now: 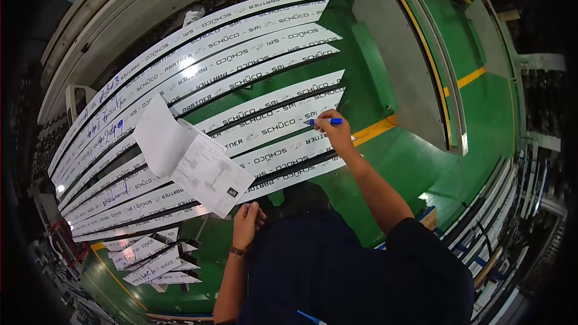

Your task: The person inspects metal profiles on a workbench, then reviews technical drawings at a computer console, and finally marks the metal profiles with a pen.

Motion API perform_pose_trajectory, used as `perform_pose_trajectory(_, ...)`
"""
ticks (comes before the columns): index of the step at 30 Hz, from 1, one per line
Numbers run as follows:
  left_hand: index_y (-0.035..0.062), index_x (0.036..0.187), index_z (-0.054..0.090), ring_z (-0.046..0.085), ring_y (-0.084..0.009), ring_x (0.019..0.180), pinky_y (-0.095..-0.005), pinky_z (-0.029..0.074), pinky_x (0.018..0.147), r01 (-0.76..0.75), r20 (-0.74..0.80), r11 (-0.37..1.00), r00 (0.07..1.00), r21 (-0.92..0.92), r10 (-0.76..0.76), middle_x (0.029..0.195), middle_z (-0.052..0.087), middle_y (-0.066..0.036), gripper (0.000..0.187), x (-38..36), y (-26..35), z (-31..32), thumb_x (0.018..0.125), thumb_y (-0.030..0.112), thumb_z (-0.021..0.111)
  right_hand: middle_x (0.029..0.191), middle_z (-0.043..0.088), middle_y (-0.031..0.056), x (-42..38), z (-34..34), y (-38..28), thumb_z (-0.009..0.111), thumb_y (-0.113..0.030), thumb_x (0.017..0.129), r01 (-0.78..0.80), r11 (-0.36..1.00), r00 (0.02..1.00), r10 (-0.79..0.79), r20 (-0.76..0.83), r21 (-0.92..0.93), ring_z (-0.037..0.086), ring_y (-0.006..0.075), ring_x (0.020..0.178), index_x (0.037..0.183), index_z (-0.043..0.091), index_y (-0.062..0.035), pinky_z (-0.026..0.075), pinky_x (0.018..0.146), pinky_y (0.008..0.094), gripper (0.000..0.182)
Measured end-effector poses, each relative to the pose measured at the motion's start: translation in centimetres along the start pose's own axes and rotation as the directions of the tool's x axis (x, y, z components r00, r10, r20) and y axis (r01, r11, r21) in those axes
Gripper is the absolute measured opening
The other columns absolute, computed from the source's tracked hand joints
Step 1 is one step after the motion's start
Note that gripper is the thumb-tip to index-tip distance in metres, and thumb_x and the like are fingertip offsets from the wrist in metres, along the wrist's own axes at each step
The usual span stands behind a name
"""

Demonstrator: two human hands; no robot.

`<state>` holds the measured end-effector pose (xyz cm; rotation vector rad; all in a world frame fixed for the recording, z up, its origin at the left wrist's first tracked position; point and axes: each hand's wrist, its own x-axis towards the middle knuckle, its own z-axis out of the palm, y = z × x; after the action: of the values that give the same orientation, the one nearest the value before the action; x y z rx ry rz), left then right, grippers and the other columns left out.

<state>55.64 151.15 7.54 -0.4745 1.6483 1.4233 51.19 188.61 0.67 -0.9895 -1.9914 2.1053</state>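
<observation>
My right hand (333, 130) is closed around a blue marker (335, 121), its tip at the white printed film of a long profile (280, 125). Below the stack of paper sheets (212, 171), my left hand (246, 224) is closed, with a small blue piece that looks like the marker's cap (248, 206) at its fingertips. The sheets lie across several profiles, with printed labels on the top one and a folded-back page (158, 135) at the left. Blue handwriting marks the left ends of several profiles.
Shorter cut profiles (153, 262) are stacked at the lower left. A grey machine panel (400, 54) stands at the upper right on the green floor (385, 174), which has yellow lines. Long bars (500, 235) sit on a rack at the right.
</observation>
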Motion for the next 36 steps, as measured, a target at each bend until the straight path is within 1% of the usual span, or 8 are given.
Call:
perform_pose_trajectory(8,0.01,0.091,0.063,0.058,-0.0057,0.064,-0.0214,0.043,0.056,-0.005,-0.094,0.999,0.996,-0.047,0.0,0.08,0.069,-0.001,0.033,-0.1,-1.8,1.3,0.104,0.041,0.061,0.089,0.075,0.0059,2.1,1.7,0.0,0.072,-0.016,0.092,-0.089,0.995,0.994,0.091,0.051,-0.046,0.067,0.0102,0.077,0.11,0.075,-0.0019,0.051,0.074,0.024,0.023)
perform_pose_trajectory(15,0.0094,0.093,0.063,0.058,-0.0057,0.066,-0.0223,0.045,0.058,-0.017,-0.133,0.997,0.991,-0.08,0.007,0.08,0.069,-0.001,0.029,-0.2,-2.5,1.6,0.103,0.036,0.064,0.082,0.069,0.0002,2.7,2.4,1.3,0.071,-0.011,0.091,0.357,0.921,0.925,-0.326,0.193,-0.155,0.058,0.0071,0.071,0.115,0.076,-0.0034,0.048,0.069,0.0212,0.026)
perform_pose_trajectory(18,0.0088,0.094,0.063,0.059,-0.0061,0.067,-0.0226,0.045,0.059,-0.004,-0.146,0.996,0.989,-0.088,-0.008,0.081,0.069,-0.002,0.028,-0.5,-2.3,1.5,0.103,0.035,0.064,0.077,0.066,-0.0007,2.2,2.1,0.9,0.072,-0.013,0.091,-0.013,1.0,0.976,0.014,0.219,-0.006,0.056,0.0055,0.066,0.114,0.077,-0.0041,0.047,0.063,0.021,0.025)
perform_pose_trajectory(21,0.0083,0.096,0.064,0.06,-0.0066,0.068,-0.0229,0.046,0.059,-0.003,-0.152,0.998,0.988,-0.058,-0.005,0.082,0.07,-0.002,0.028,-0.5,-2.2,1.5,0.103,0.035,0.064,0.075,0.065,-0.001,2.1,2.0,0.7,0.072,-0.014,0.092,-0.034,0.999,0.976,0.032,0.216,0.002,0.055,0.0041,0.064,0.114,0.077,-0.0049,0.046,0.059,0.0211,0.025)
perform_pose_trajectory(24,0.0079,0.097,0.064,0.06,-0.0069,0.068,-0.023,0.046,0.06,-0.005,-0.157,1.0,0.988,-0.028,0.0,0.082,0.07,-0.002,0.028,-0.4,-2.2,1.4,0.103,0.035,0.064,0.074,0.067,0.0013,2.0,2.1,0.3,0.072,-0.017,0.092,0.014,0.997,0.989,-0.002,0.147,-0.082,0.057,0.005,0.063,0.11,0.076,-0.0036,0.047,0.059,0.0228,0.023)
perform_pose_trajectory(27,0.0077,0.097,0.064,0.061,-0.007,0.068,-0.0231,0.047,0.06,-0.008,-0.16,1.0,0.987,-0.011,0.006,0.082,0.07,-0.002,0.028,-0.2,-2.1,1.3,0.103,0.035,0.064,0.077,0.069,0.0052,1.6,2.2,-0.3,0.073,-0.018,0.091,0.165,0.949,0.986,-0.149,0.08,-0.269,0.06,0.0079,0.067,0.107,0.075,-0.0026,0.05,0.064,0.0257,0.022)
perform_pose_trajectory(30,0.0078,0.096,0.064,0.061,-0.0069,0.068,-0.023,0.047,0.06,-0.008,-0.158,1.0,0.987,-0.017,0.005,0.082,0.07,-0.002,0.028,0.0,-2.2,1.2,0.103,0.035,0.064,0.083,0.071,0.0099,2.1,2.1,0.0,0.074,-0.018,0.088,0.335,0.875,0.94,-0.284,0.19,-0.348,0.066,0.0141,0.073,0.107,0.073,-0.0035,0.053,0.07,0.0296,0.023)
perform_pose_trajectory(36,0.0078,0.094,0.064,0.061,-0.0065,0.067,-0.0225,0.047,0.059,0.0,-0.167,1.0,0.986,-0.012,-0.002,0.081,0.071,-0.003,0.029,-0.1,-2.0,1.1,0.103,0.035,0.064,0.093,0.074,0.0133,1.8,2.7,0.0,0.075,-0.019,0.087,0.446,0.767,0.892,-0.424,0.156,-0.462,0.071,0.0258,0.081,0.106,0.073,-0.0056,0.056,0.073,0.0342,0.023)
